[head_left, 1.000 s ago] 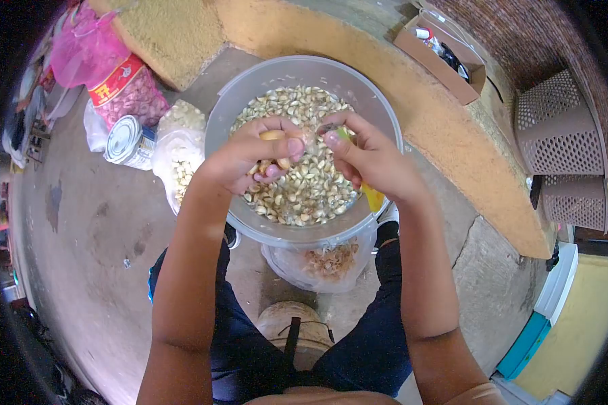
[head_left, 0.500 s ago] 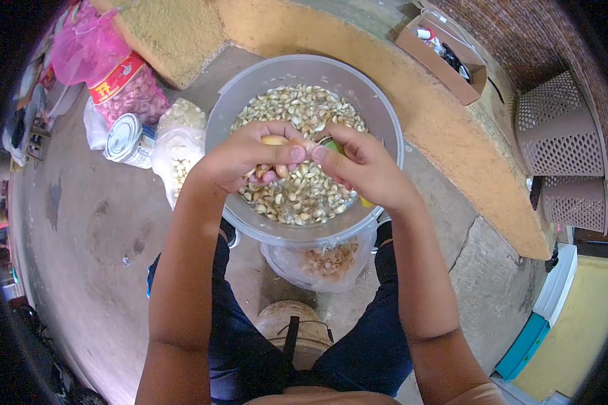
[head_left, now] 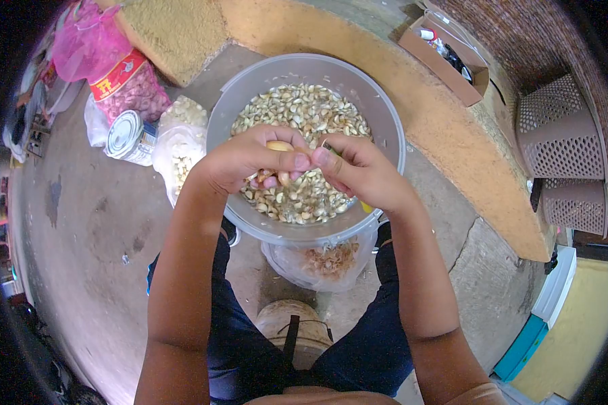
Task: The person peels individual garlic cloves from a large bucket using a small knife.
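Note:
My left hand (head_left: 260, 158) is closed around several unpeeled garlic cloves (head_left: 279, 146), and its thumb and fingertips pinch at a small piece. Touching it at the fingertips, my right hand (head_left: 358, 169) is closed too, with its thumb against the index finger. What looks like a small knife (head_left: 367, 207) is in the right hand: a yellow end shows below the palm and a thin dark edge above the fingers; the rest is hidden. Both hands are over a large grey tub (head_left: 304, 235) that holds many loose garlic cloves (head_left: 297, 202) in water.
Garlic skins lie in a clear plastic bag (head_left: 327, 263) below the tub. To the left are a bag of peeled cloves (head_left: 180, 158), a can (head_left: 130, 138) and a pink mesh sack (head_left: 135, 94). A cardboard box (head_left: 446, 64) and perforated crates (head_left: 554, 135) stand right.
My right fingers have shifted slightly at the pinch, and the green patch above them no longer shows. The left hand has barely moved and keeps its cloves.

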### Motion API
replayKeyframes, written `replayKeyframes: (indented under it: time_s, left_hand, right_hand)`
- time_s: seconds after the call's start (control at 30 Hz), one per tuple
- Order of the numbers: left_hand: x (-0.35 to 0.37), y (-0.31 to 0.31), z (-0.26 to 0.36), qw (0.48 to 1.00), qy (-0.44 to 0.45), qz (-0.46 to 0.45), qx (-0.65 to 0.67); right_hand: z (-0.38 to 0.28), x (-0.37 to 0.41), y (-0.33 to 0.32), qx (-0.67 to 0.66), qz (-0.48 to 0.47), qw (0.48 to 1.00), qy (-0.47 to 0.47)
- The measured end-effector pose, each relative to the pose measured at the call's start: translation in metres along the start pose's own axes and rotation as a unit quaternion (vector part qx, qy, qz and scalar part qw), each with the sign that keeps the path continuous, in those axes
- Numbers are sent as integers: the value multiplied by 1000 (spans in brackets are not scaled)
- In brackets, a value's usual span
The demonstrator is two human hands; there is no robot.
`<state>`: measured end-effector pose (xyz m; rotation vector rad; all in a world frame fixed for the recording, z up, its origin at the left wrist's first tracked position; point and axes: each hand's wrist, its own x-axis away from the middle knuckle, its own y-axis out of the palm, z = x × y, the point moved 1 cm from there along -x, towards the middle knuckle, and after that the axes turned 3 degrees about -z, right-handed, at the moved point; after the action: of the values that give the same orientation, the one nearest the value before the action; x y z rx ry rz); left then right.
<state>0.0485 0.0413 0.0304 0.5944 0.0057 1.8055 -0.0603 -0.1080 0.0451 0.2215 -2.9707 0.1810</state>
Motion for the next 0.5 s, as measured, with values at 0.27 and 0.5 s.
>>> replayKeyframes:
  time_s: [0.27,0.5]
  left_hand:
    - [-6,3,-5,995,70,40,66]
    - [-14,16,-7,974,137,167,63]
  right_hand:
    - [10,-6,2,93,114,989,-27]
    - [18,-12,3,121,220,967,-46]
